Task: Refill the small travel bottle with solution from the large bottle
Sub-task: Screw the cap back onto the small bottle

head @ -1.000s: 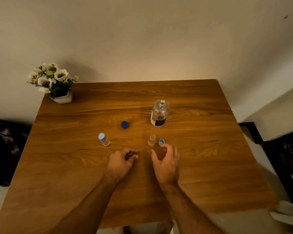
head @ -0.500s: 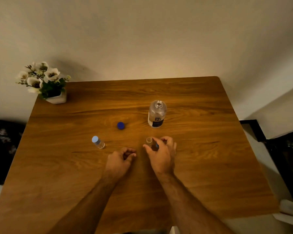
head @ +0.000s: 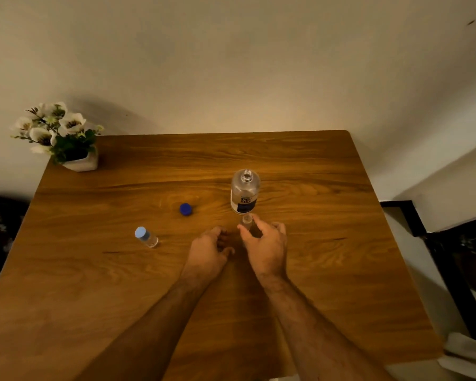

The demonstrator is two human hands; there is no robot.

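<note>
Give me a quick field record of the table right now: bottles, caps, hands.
large bottle: upright, uncapped, centre-right of the table
dark blue cap: loose on the table, left of the large bottle
open small bottle: upright, uncapped, just in front of the large bottle
capped small bottle: light blue cap on, standing apart at left
right hand: fingers around the open small bottle
left hand: curled, holding nothing visible
plant pot: far left corner
</note>
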